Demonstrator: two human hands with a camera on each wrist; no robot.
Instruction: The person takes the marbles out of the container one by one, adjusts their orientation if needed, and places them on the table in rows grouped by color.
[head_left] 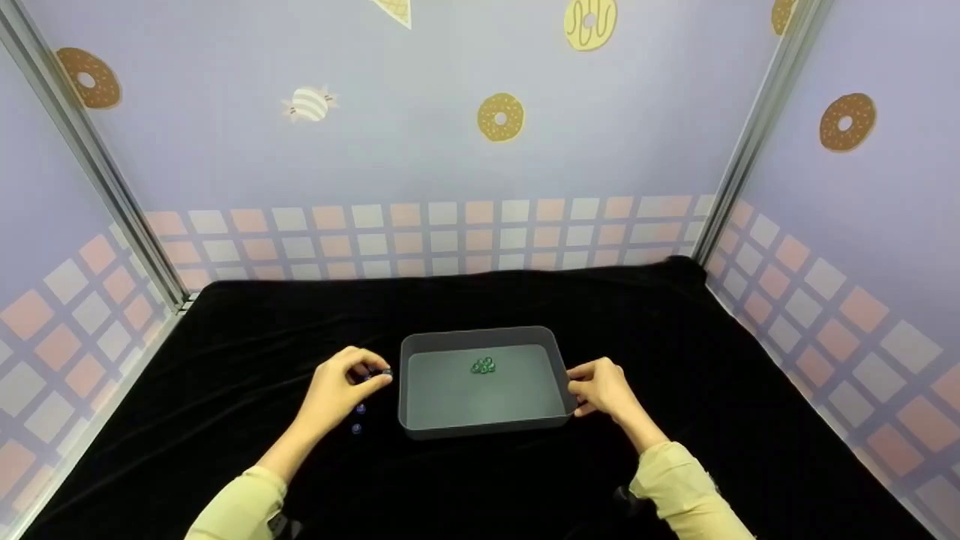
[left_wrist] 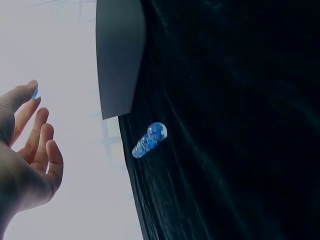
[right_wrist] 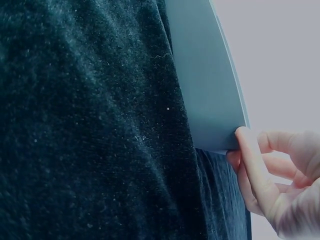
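Observation:
Between thumb and fingertip, my left hand (head_left: 337, 386) pinches a small blue glass marble (left_wrist: 35, 93), just outside the left wall of a grey rectangular tray (head_left: 450, 394). More blue marbles (left_wrist: 157, 131) lie in a row on the black cloth by that hand; in the head view it partly covers them. Several green marbles (head_left: 484, 366) sit clustered on the tray floor, toward its back. At the tray's right end, my right hand (head_left: 604, 386) holds the wall near the front corner, with its thumb against the outer face.
Black cloth (head_left: 487, 487) covers the table under the tray and loose marbles. Patterned panels (head_left: 435, 150) enclose the back and both sides, with metal posts (head_left: 757, 135) at the rear corners.

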